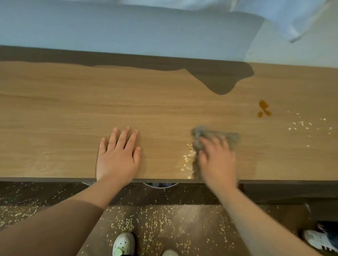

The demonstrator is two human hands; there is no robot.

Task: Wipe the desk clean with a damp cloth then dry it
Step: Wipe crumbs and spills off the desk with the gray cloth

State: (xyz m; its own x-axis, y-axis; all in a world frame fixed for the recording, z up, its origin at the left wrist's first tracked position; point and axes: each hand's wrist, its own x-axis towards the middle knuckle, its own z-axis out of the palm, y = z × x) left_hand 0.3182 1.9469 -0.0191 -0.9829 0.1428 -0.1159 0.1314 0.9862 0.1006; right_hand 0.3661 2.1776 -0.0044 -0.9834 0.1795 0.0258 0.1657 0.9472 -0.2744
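A light wooden desk (68, 104) fills the middle of the view. My left hand (117, 156) lies flat on it near the front edge, fingers straight. My right hand (218, 163) presses a grey cloth (229, 137) onto the desk, fingers spread over it; the hand and cloth are blurred. A small heap of pale crumbs (187, 160) lies just left of the cloth, close to the front edge. An orange-brown liquid stain (264, 108) sits to the far right, and more scattered crumbs (307, 126) lie beyond it.
A white wall (110, 28) backs the desk, and pale fabric (285, 15) hangs at the top right. Many crumbs cover the floor (160, 224) under the front edge. My two white shoes (123, 244) stand there. Another person's shoe (320, 241) is at the lower right.
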